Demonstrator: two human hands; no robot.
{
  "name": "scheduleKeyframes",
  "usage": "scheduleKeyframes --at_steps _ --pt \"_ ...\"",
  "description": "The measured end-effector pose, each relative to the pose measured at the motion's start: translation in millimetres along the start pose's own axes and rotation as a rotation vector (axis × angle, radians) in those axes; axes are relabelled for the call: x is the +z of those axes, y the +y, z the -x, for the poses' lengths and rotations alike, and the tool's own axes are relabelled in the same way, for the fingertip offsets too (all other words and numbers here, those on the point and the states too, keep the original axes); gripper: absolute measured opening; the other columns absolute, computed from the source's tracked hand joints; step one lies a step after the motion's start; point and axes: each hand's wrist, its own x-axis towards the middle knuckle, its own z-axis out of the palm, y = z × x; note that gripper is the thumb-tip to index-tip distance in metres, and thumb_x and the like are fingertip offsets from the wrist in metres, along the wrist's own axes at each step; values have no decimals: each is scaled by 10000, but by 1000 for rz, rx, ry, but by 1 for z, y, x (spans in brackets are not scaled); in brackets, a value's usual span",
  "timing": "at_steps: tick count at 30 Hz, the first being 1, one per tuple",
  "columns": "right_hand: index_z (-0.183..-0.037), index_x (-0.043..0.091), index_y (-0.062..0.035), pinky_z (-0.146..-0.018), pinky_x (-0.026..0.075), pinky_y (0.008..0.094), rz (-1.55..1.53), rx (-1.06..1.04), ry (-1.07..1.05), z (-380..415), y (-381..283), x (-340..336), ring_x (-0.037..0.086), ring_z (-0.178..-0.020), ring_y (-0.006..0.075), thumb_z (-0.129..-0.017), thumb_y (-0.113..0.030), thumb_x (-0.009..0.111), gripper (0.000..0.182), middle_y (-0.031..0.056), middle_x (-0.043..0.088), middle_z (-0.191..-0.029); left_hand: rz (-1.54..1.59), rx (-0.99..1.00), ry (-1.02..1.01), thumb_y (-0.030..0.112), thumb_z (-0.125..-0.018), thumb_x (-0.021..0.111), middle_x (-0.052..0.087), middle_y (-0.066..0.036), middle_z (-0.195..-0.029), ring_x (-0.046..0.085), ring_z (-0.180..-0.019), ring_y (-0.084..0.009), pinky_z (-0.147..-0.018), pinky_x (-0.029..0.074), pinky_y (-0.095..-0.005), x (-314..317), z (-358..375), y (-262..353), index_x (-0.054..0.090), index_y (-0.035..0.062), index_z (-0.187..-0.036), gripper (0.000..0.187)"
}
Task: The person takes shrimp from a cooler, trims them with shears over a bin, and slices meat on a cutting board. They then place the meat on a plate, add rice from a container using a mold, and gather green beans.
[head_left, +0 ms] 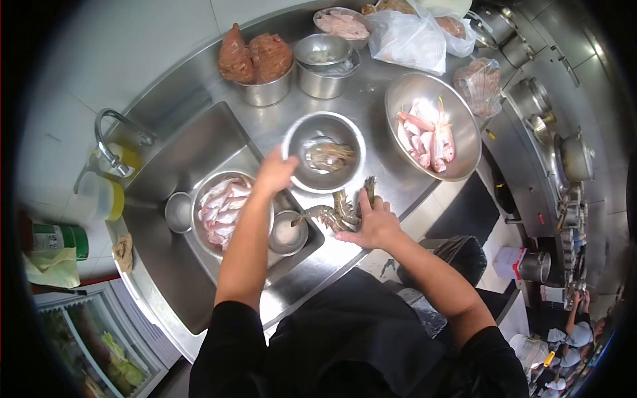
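We hold a steel bowl (318,122) by its left rim, our left hand (275,174) closed there with the thumb over the edge. Some prawns (332,158) lie inside it; whether the bowl is lifted or standing on the counter (371,99), we cannot tell.

Our right hand (373,223) is down at the loose prawns (324,213), which lie on the counter just below the bowl. Its fingers and thumb are spread about them, but we cannot tell whether it grips any.

On our left is the sink (151,278), with a pan of pale fish (225,205) in it and a cup (287,232) in its near corner. On our right, a large bowl (459,109) holds red fish (434,136), and beyond stands a pot of meat (269,58)
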Motion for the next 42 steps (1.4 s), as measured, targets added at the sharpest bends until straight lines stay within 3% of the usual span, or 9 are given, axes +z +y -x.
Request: scheduleKeyframes --at_steps 5,12,21,29,30,33,34,38,42 --pt "-1535 225 -103 -940 441 486 -23 -38 165 -11 -11 21 423 -1167 366 -672 -717 724 1171 201 394 -1245 60 99 384 94 -875 494 654 -139 -980 660 -689 -194 -475 527 -303 -90 98 -62 488 11 -1318 451" --pt "-1528 242 -137 -907 464 475 -85 -137 176 -13 -30 29 418 -1166 360 -755 -557 750 1016 200 386 -1248 139 -365 252 7 -868 495 628 -235 -1096 643 -538 -222 -428 553 -315 -75 165 -146 164 51 -1531 743" --pt "-1432 404 -91 -885 504 467 -185 -704 358 -21 -124 41 555 -1054 398 -842 -343 724 717 219 484 -1171 415 -369 180 -1 -894 500 636 -178 -1078 686 -719 -235 -466 586 -300 -23 160 -141 373 10 -1389 511" --pt "-1271 581 -46 -894 512 424 -472 -205 329 10 17 0 607 -1058 357 -882 -311 661 477 203 617 -1112 502 -267 240 39 -855 492 566 -202 -1223 672 -943 -311 -518 629 -363 -77 153 -137 281 54 -1434 617" --pt "-1253 591 -37 -907 509 426 -486 -133 326 18 38 8 604 -1076 365 -882 -306 653 463 206 620 -1134 547 -303 202 30 -844 494 569 -185 -1235 669 -945 -314 -443 597 -339 -85 148 -128 283 87 -1450 645" --pt "-1241 596 1 -922 505 421 -544 -80 396 44 81 51 614 -1070 366 -867 -301 666 486 212 640 -1138 455 -16 142 -5 -803 515 594 -146 -1236 612 -1079 -261 -931 502 -374 -92 130 -100 459 -8 -1353 553" --pt "-1233 584 55 -912 510 423 -622 -188 498 44 92 77 636 -1027 371 -852 -301 687 532 234 655 -1120 336 6 45 -9 -804 511 584 -149 -1258 585 -1117 -257 -964 469 -366 -86 130 -67 438 -19 -1373 574" --pt "-1197 567 105 -801 537 416 -906 -240 442 90 80 92 679 -917 348 -876 -404 685 613 249 675 -1045 263 216 -304 -15 -792 481 526 -161 -1344 534 -1198 -259 -1057 381 -351 -13 109 -9 388 -52 -1414 630" --pt "-1179 555 83 -699 524 364 -1265 -21 691 189 88 100 658 -751 267 -894 -436 663 602 170 688 -879 184 168 -701 -32 -781 461 550 -159 -1284 579 -1129 -275 -932 498 -379 114 150 40 378 -15 -1414 638"
